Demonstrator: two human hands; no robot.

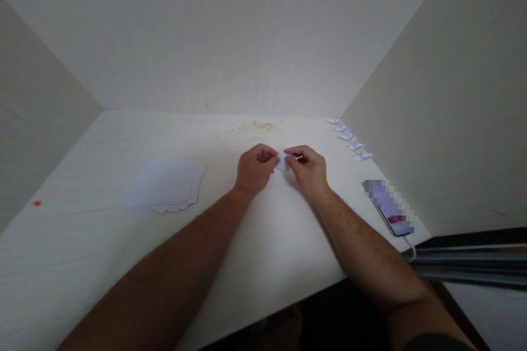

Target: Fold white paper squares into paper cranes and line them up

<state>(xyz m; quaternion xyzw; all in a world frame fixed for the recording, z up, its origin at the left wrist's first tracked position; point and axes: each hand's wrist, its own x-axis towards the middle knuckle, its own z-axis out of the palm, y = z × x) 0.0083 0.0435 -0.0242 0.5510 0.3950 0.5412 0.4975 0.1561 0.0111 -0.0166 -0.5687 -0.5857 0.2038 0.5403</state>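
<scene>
A small folded piece of white paper (282, 161) is held up between my two hands, just above the tabletop. My left hand (256, 167) pinches its left side between thumb and fingers. On the right side, my right hand (308, 169) grips it the same way, thumb in front. The fingers cover much of the paper, so its exact folds cannot be made out.
A stack of white paper sheets (168, 182) lies to the left on the pale table (272, 252). Several folded paper cranes (348, 136) stand in a row along the right wall. Nearer, a phone (387, 207) with a white cable (411, 249) rests by the right edge.
</scene>
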